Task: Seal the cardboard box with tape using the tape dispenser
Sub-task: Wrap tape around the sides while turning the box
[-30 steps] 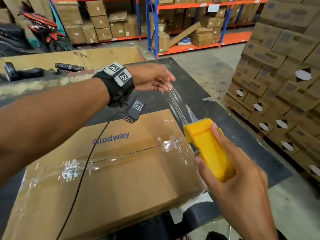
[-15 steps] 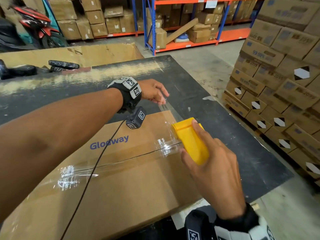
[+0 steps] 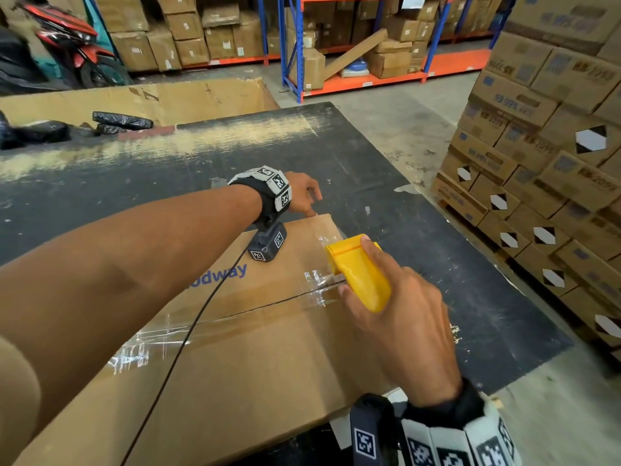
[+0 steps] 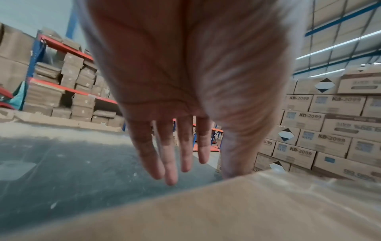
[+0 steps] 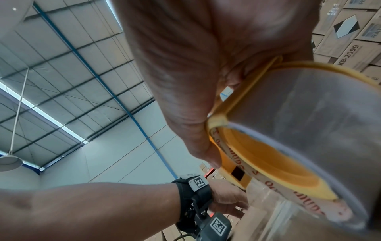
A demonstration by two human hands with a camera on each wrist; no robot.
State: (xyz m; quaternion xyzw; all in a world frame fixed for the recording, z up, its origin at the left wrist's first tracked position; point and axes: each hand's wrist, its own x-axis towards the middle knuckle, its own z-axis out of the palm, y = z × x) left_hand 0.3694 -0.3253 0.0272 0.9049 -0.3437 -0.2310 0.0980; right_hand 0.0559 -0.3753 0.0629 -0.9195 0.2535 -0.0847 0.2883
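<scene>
On the dark tabletop (image 3: 420, 230) lies the cardboard box (image 3: 255, 364). The right hand (image 3: 400, 324) grips the yellow tape dispenser (image 3: 361, 272) (low over the box's taped seam); the left hand (image 3: 302, 193), fingers straight, touches the box's far edge.

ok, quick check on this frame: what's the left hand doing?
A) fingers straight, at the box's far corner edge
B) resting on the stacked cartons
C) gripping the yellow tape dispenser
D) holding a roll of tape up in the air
A: the left hand has straight, spread fingers at the far corner edge of the cardboard box, holding nothing, while the right hand grips the yellow tape dispenser.
</scene>
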